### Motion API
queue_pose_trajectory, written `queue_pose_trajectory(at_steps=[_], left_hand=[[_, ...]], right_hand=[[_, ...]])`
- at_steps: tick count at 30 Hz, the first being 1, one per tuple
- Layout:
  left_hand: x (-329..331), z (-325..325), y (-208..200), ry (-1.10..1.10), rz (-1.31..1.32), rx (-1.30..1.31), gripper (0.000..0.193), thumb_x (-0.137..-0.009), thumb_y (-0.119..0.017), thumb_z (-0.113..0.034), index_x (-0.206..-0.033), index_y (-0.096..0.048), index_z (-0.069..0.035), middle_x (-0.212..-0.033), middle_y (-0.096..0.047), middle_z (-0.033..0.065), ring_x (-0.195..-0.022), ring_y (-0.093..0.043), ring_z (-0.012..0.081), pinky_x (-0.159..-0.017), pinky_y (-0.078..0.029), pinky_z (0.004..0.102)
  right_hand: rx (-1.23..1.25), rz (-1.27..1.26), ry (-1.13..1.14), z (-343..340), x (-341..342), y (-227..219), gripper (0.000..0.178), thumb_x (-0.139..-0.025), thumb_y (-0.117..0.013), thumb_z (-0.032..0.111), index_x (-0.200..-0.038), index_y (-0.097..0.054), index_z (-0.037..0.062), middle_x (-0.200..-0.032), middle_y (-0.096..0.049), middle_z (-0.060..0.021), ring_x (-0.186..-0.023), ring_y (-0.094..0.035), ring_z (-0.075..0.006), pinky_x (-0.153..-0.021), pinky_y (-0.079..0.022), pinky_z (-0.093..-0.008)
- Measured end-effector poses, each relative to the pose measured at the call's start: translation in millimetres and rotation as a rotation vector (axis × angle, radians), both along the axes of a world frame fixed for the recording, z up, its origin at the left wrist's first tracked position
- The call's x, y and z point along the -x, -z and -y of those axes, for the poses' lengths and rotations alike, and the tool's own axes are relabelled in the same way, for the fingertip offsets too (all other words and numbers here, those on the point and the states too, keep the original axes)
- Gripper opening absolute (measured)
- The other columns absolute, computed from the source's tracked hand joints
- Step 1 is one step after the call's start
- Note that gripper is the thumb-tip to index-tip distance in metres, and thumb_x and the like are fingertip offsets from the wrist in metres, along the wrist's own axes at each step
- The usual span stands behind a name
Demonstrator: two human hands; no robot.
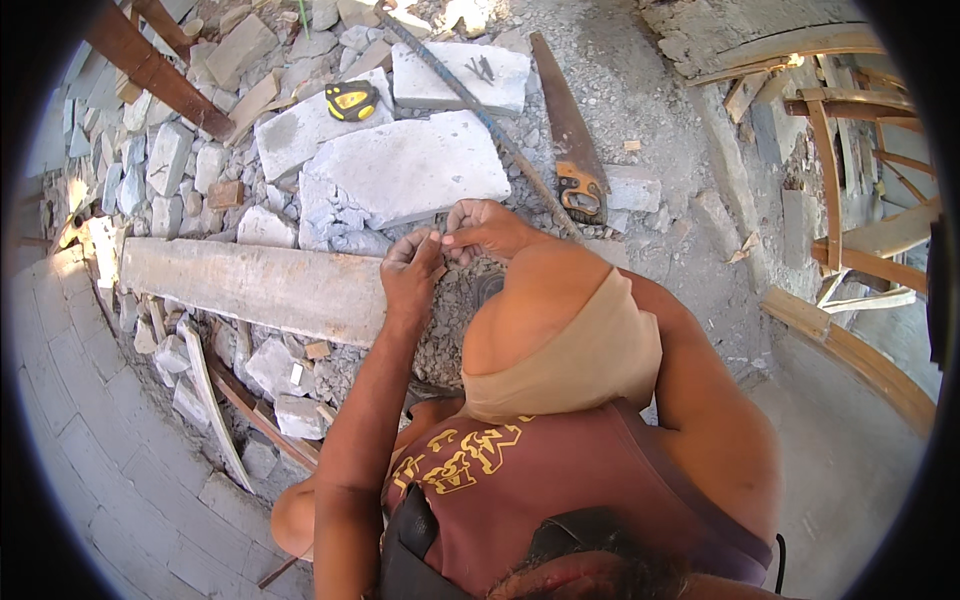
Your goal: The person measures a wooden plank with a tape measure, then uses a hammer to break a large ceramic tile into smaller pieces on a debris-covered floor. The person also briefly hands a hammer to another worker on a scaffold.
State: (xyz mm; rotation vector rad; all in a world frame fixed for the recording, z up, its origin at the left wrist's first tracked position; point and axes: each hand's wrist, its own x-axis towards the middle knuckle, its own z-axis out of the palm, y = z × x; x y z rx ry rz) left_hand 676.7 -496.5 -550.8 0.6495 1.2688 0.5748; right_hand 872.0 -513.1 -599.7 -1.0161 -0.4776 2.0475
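Note:
Close together in front of my raised knee, both of my hands pinch with their fingertips. My left hand (410, 268) has thumb and fingers pressed together over the right end of a long flat grey board (250, 288). Touching or nearly touching it, my right hand (488, 230) is closed too. Whatever sits between the fingertips is too small to make out. Just beyond lies a pale block (410, 170). On another block rests a yellow and black tape measure (351, 101). Several dark nails (482, 69) lie on a third block (430, 78).
A rusty rod (455, 90) slants across the blocks toward my right hand. Right of it lies a handsaw (570, 115) with an orange handle. Rubble and wood scraps (225, 195) cover the left. A reddish post (165, 70) stands far left; wooden framing (835, 180) is at right.

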Motion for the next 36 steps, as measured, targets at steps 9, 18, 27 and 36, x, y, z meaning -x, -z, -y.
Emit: queue_pose_trajectory(at_steps=[9, 18, 27, 36], left_hand=[[181, -113, 11, 0.166, -0.452, -0.678, 0.013, -0.11, -0.067, -0.014, -0.105, -0.067, -0.002, -0.091, -0.068, 0.0, -0.082, -0.058, 0.0076, -0.075, -0.05, 0.0254], [342, -137, -6, 0.332, -0.827, -0.571, 0.019, -0.111, -0.067, -0.021, -0.115, -0.071, -0.002, -0.097, -0.07, -0.0005, -0.091, -0.061, 0.0072, -0.085, -0.05, 0.024], [359, -145, 40, 0.31, -0.673, -0.479, 0.021, -0.112, -0.067, -0.022, -0.116, -0.07, -0.002, -0.098, -0.069, -0.0011, -0.093, -0.061, 0.0077, -0.087, -0.05, 0.0246], [358, -155, 38, 0.349, -0.69, -0.618, 0.019, -0.107, -0.071, -0.021, -0.108, -0.071, -0.002, -0.087, -0.069, 0.0016, -0.08, -0.061, 0.0101, -0.075, -0.052, 0.0298]], right_hand=[[0.232, 0.683, -0.392, 88, -61, 47, 0.036, -0.099, -0.083, 0.033, -0.111, -0.068, 0.0029, -0.087, -0.075, -0.0077, -0.073, -0.068, -0.0124, -0.059, -0.053, -0.0278], [0.264, 1.473, -0.828, 125, -94, 54, 0.034, -0.099, -0.081, 0.031, -0.113, -0.068, 0.0026, -0.084, -0.073, -0.0064, -0.069, -0.065, -0.0114, -0.057, -0.05, -0.0281], [-0.123, 1.325, -1.003, 62, 103, 77, 0.032, -0.1, -0.078, 0.029, -0.114, -0.069, 0.0022, -0.082, -0.071, -0.0051, -0.066, -0.061, -0.0104, -0.054, -0.047, -0.0285], [0.057, 1.513, -1.035, 91, -13, 49, 0.031, -0.1, -0.076, 0.028, -0.116, -0.07, 0.0019, -0.079, -0.069, -0.0038, -0.062, -0.058, -0.0094, -0.052, -0.044, -0.0288]])
